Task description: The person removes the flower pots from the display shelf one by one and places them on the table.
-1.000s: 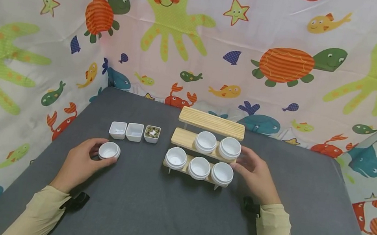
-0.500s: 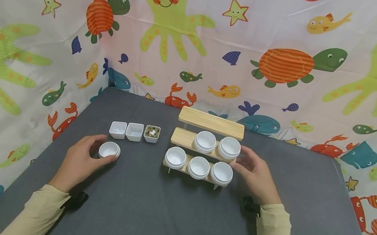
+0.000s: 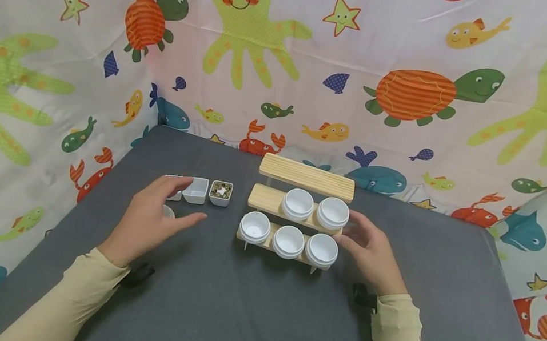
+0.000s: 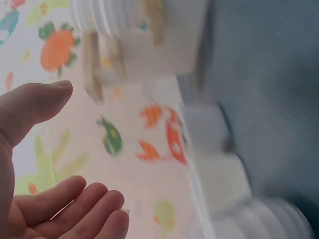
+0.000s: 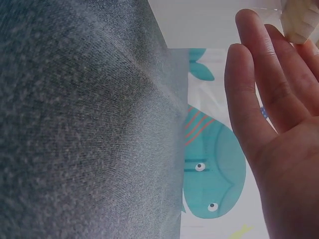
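The left hand is above a small white round cup, mostly hidden behind it. Its thumb and fingers are spread apart with nothing between them, as the left wrist view also shows. The right hand holds the right end of a three-tier wooden stand, thumb at the front of the middle shelf and fingers behind. Two white round cups are on the middle shelf, and three more white cups line the bottom shelf. In the right wrist view, the fingers lie fairly straight beside the shelf end.
Left of the stand, small square white dishes form a row: a partly covered dish, a white dish, and a dish of dried green bits. The bare top shelf is at the back. A patterned curtain surrounds the grey table.
The left hand has let go of the small white cup and moved right, its thumb and fingers spreading wider. The cup stays on the table. The right hand and stand have not moved.
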`<state>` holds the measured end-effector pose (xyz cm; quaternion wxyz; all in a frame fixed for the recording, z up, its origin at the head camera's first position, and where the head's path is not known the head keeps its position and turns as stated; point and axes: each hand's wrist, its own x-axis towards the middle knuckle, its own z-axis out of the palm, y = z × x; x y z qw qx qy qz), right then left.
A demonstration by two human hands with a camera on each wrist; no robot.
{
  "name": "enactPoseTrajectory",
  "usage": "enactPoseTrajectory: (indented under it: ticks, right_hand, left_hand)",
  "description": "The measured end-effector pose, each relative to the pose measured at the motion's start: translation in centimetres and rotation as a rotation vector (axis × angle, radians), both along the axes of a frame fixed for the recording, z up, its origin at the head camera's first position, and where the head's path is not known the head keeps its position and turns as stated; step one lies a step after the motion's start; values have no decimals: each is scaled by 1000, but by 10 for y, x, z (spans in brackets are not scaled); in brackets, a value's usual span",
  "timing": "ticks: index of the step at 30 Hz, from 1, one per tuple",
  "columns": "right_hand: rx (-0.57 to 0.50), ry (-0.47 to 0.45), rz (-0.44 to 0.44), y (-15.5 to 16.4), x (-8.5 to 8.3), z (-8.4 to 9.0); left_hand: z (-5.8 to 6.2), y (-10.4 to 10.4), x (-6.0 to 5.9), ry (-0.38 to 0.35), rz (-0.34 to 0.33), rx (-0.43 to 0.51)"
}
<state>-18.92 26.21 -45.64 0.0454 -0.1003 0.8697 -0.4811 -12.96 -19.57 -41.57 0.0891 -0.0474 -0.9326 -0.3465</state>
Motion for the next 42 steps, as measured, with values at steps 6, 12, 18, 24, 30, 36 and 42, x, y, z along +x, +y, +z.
enactPoseTrajectory:
  ticks: [6, 12, 18, 24, 30, 36, 42]
  right_hand:
    - [-7, -5, 1, 0, -1, 0]
    - [2, -1, -4, 1, -2, 0]
    - [15, 2, 0, 0, -4, -1]
    - [8, 5, 8, -1, -5, -2]
    - [13, 4, 6, 0, -5, -1]
    - [14, -5, -2, 2, -4, 0]
    - [13, -1, -2, 2, -3, 1]
  left_hand:
    - [21, 45, -15, 16, -126, 8]
    - [36, 92, -35, 1, -272, 41]
    - [41, 126, -50, -25, -361, 54]
    - [40, 147, -58, -41, -386, 31]
    - [40, 158, -61, -39, -380, 35]
    - [38, 166, -62, -57, -355, 10]
    - [37, 171, -63, -49, -333, -42]
